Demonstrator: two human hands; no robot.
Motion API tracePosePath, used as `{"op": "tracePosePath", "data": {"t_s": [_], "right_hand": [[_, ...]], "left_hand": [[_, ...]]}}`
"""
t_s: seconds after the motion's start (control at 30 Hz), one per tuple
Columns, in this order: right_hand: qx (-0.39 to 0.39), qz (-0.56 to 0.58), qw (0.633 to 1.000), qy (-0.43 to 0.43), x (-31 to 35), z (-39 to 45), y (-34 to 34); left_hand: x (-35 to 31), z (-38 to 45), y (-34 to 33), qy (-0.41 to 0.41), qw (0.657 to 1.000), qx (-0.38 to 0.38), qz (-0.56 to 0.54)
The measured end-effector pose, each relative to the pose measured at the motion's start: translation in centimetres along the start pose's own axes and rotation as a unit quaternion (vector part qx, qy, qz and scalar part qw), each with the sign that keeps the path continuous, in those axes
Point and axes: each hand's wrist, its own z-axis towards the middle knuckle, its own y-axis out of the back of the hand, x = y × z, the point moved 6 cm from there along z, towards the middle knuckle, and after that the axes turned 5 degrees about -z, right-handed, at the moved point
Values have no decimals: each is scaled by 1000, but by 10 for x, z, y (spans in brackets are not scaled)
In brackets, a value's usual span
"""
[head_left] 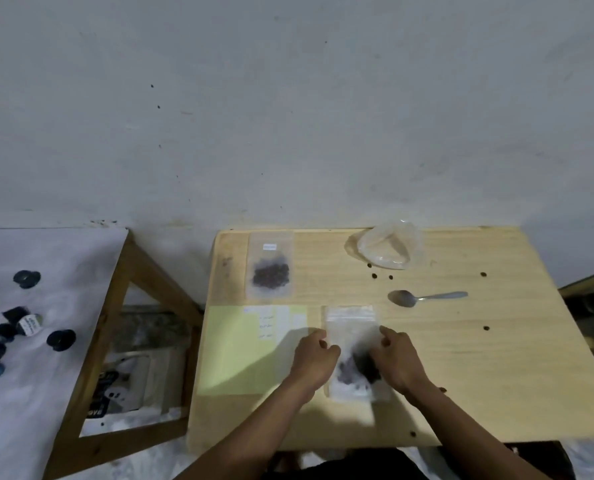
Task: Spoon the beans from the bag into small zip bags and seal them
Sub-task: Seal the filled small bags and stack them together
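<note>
A pale wooden tabletop (461,358) set against a grey-white plastered wall (288,98) that is marked with small dark specks. Near the front edge lies a small zip bag (352,327), flat, its zip strip toward the wall and a dark heap of beans (349,370) in its lower half. The left hand (314,358) rests at the bag's left edge with fingers curled inward; whether they pinch the plastic cannot be told. The right hand (397,358) lies over the bag's right side, forefinger extended toward the zip strip, the other fingers bent. Toward the far left corner lies a second small zip bag (270,265), labelled and holding beans. At the far edge, right of centre, sits the crumpled clear source bag (389,247), with loose beans (375,276) scattered just in front of it and others well apart across the right half. A metal spoon (427,297) lies between the source bag and the hands, bowl to the left. A yellow-green sheet (236,358) with small labels covers the front left area. Left of the table stands a wooden frame (126,306), and beyond it a white cloth (29,410) bearing dark round items (61,339).
</note>
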Motion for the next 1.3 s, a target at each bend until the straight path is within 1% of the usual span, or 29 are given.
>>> {"op": "tracePosePath", "data": {"t_s": [0.07,0.17,0.3,0.37,0.5,0.57,0.63,0.7,0.8,0.9,1.0,1.13,1.23,1.3], "right_hand": [[-26,34,999,-7,0,-5,4],[-57,136,988,-35,2,-16,12],[-6,236,972,-20,21,-21,6],[14,248,969,-10,36,-22,-2],[25,240,969,51,75,-19,-25],[20,198,975,101,91,-14,-42],[20,122,976,178,110,-10,-61],[30,38,968,247,126,-6,-82],[34,-91,940,326,147,-1,-108],[10,-190,913,360,167,0,-118],[-10,-285,871,401,178,0,-125],[-27,-347,823,450,186,-2,-129],[-40,-370,806,461,188,-4,-130],[-43,-370,805,462,188,-3,-132]], "left_hand": [[-2,-5,-3,-12,1000,-24,-14],[-1,-12,1,-22,996,-77,-41],[-1,-24,17,-47,985,-120,-117],[1,-31,34,-59,977,-146,-141],[18,-45,84,-88,957,-212,-178],[31,-53,112,-85,946,-247,-190],[42,-65,139,-84,933,-276,-217],[52,-75,162,-90,923,-295,-231],[66,-89,190,-96,912,-323,-232],[75,-97,208,-104,910,-340,-212],[82,-99,217,-110,913,-340,-197],[89,-96,219,-104,920,-331,-186],[88,-92,218,-102,922,-326,-183],[84,-91,216,-103,924,-319,-181]]}}
